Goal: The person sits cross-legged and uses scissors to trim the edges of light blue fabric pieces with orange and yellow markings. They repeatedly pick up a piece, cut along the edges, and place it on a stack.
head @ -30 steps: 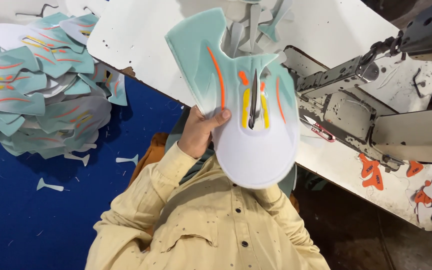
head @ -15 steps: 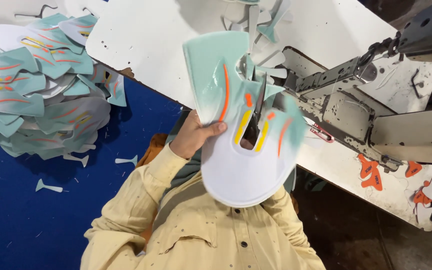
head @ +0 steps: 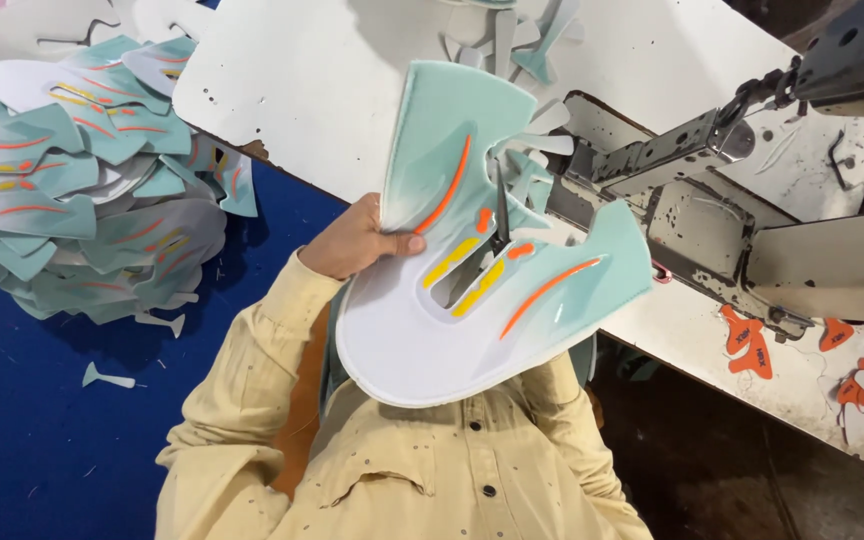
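Shoe-upper panel (head: 452, 330), mint and white with orange and yellow stripes, is up in front of your chest, tilted, its two mint wings pointing toward the white worktop (head: 312, 90) and the rounded white end toward your yellow shirt (head: 432, 470). Your left hand (head: 352, 240) has it at the left edge: thumb pressed on the face, fingers curled behind, grip closed tight on the panel. Your right hand is hidden behind the panel, only the sleeve shows below it, so I cannot tell whether that grip is closed or on what. Dark scissor blades (head: 499, 225) show through the centre cut-out, just beside the yellow stripes; what holds them isn't visible. Sewing machine (head: 752, 230), worn grey metal, sits on the worktop to your right, near the panel's right wing. Trimmed mint scraps (head: 527, 60) lie on the worktop beyond the panel. Big pile of matching panels (head: 72, 190) sits on the blue floor (head: 42, 440) to your left, well apart, loose offcuts near it.
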